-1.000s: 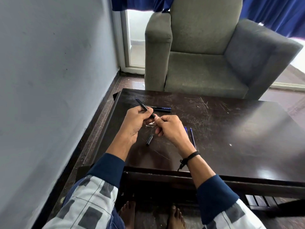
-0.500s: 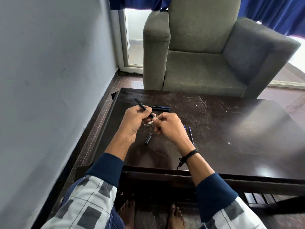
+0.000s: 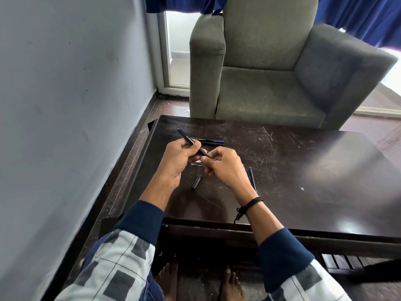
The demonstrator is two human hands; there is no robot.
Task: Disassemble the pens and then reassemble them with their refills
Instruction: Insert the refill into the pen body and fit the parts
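My left hand grips a black pen barrel that points up and to the left. My right hand pinches the pen's tip end where it meets the left thumb. A second black and blue pen lies on the dark table just beyond my hands. A black cap lies on the table below them. A thin blue refill lies to the right of my right wrist. A small pale part sits on the table under my hands.
A grey armchair stands right behind the table's far edge. A pale wall runs along the left, close to the table's side. My bare feet are under the near edge.
My hands have stayed together over the same spot. The right fingers have shifted a little on the pen's tip end. The view has drifted slightly.
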